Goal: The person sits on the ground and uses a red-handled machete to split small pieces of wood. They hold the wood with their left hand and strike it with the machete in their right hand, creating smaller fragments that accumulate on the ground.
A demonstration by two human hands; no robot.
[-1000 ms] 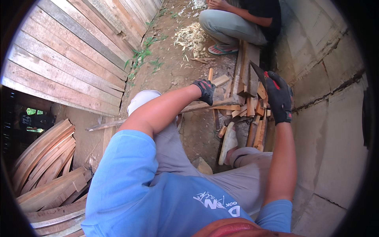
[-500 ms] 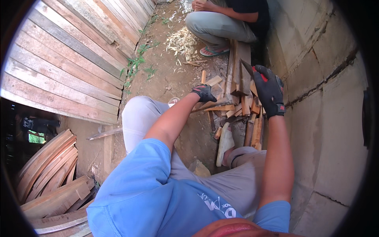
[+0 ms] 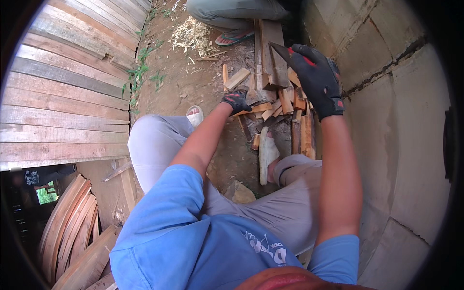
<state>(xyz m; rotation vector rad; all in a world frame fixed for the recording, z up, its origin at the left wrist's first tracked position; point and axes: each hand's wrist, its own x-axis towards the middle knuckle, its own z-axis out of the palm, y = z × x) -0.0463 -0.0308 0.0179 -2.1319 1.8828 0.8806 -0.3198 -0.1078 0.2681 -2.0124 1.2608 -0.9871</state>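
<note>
My right hand (image 3: 316,77), in a black glove with red patches, is closed round the grip of a large knife (image 3: 281,53). Its dark, pointed blade is raised over a thick wooden beam (image 3: 276,63) and points up and left; the grip is mostly hidden. Lower and further left is my left hand (image 3: 237,100), in a similar glove, thumb spread from the fingers. That thumb overlaps a narrow wooden strip (image 3: 261,108), though I cannot tell whether they touch. Just beyond the left hand lies a pale wood block (image 3: 238,79) beside a short upright-looking stick (image 3: 225,75).
Several offcuts (image 3: 285,102) are heaped at the beam's near end. A seated person in grey trousers (image 3: 237,14) is at the far end, near wood shavings (image 3: 193,38). A concrete wall (image 3: 386,125) rises close on the right. Curved boards (image 3: 67,222) are stacked at the lower left.
The view has shifted, so the beam and offcuts appear higher and further left. Against them, my left hand has moved slightly nearer and right, toward the strip. The knife is still raised.
</note>
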